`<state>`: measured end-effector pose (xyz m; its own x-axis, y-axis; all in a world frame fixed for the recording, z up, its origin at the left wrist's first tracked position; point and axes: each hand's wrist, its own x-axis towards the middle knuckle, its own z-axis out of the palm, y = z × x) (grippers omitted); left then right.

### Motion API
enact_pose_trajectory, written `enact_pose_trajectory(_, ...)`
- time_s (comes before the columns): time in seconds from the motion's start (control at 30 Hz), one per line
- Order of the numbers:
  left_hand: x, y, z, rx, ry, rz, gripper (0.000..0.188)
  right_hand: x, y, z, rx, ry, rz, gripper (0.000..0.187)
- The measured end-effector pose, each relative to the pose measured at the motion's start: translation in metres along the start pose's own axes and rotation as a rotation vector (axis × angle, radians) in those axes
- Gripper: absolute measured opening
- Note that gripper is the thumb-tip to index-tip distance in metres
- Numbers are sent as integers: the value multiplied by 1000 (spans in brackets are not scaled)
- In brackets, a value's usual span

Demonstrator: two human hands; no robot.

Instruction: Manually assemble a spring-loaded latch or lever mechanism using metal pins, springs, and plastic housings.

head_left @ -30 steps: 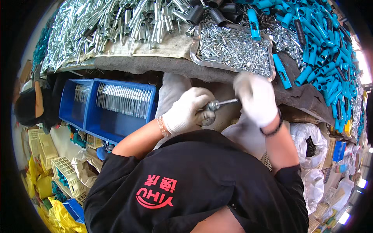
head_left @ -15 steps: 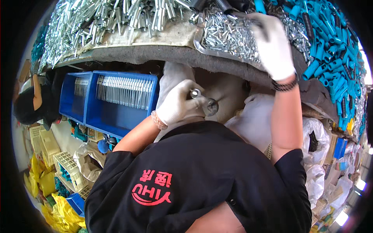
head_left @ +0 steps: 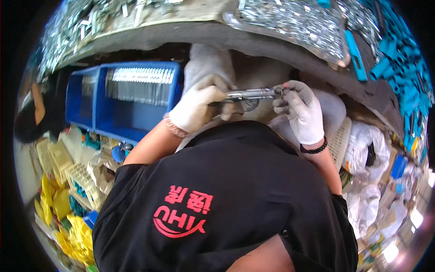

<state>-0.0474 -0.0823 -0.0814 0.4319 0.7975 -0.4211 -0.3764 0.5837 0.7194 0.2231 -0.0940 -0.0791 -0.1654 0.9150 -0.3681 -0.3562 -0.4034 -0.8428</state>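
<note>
A shiny metal tube-like piece (head_left: 253,94) lies crosswise in front of my chest. My left hand (head_left: 197,106), in a white glove with greyed fingers, is closed round its left end. At the other end, my gloved right hand (head_left: 304,111) has its fingers pinched together; whatever small thing is between them is too hidden to name. Just below the metal piece sits a round greyish disc (head_left: 249,105), partly covered. Beyond my hands, a tray of small metal parts (head_left: 290,27) rests on the bench.
Blue crates (head_left: 131,122) at the left hold a row of thin metal strips. Teal tubes (head_left: 398,68) are heaped at the far right, and one teal piece (head_left: 356,56) lies by the bench edge (head_left: 181,38). White sacks (head_left: 367,154) stand at the right. Another person's arm (head_left: 38,104) shows at far left.
My right hand has come back from the small metal parts to the right end of the metal piece. My left hand has turned that piece so it lies crosswise.
</note>
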Motion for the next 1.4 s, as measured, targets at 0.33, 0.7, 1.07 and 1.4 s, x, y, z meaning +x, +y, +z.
enact_pose_trajectory(0.33, -63, 6, -42, 257, -143, -54, 50, 35, 29, 72, -615, -335, 330, 34)
enact_pose_trajectory(0.7, -82, 28, -216, 592, 1020, 158, 29, 62, 31, 61, -668, -366, 119, 43)
enact_pose_trajectory(1.07, -42, 45, -370, 1441, 1488, 71, 29, 36, 40, 0, -734, -133, 140, 34)
enact_pose_trajectory(1.4, -73, 54, -351, 1537, 1287, 143, 26, 30, 43, -2, -721, -126, 178, 31)
